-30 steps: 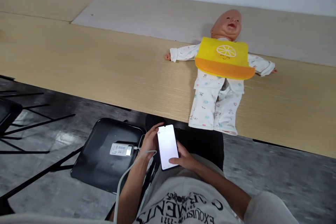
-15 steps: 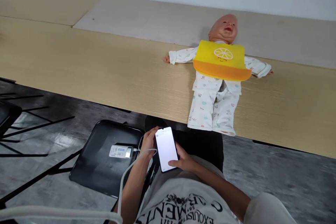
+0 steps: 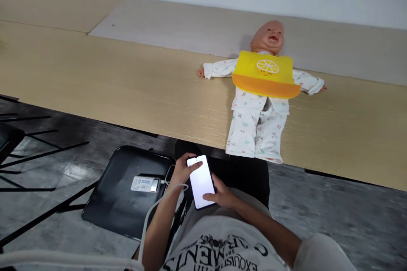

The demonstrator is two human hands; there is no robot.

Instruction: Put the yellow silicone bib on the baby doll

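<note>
Both hands hold a smartphone (image 3: 201,184) with a bright, nearly blank white screen, low over my lap. My left hand (image 3: 183,169) grips its upper left side, the thumb lying across the top of the screen. Around the lower right edge is my right hand (image 3: 221,194), its thumb on the lower part of the screen. The fingers behind the phone are hidden. On the table beyond lies a baby doll (image 3: 269,36) on its back, arms spread, in white printed clothes (image 3: 243,129). A yellow bib (image 3: 276,74) with an orange pocket and a lemon-slice face covers its chest.
A wooden table (image 3: 143,89) runs along a pale wall. To my left stands a black folding chair (image 3: 117,197) with a power bank (image 3: 144,183) on its seat. A white cable (image 3: 149,211) leads from it past my left forearm. Another black chair (image 3: 9,137) is farther left.
My left thumb has moved from the phone's edge onto the upper part of the screen. My right hand keeps its place. The view has shifted slightly.
</note>
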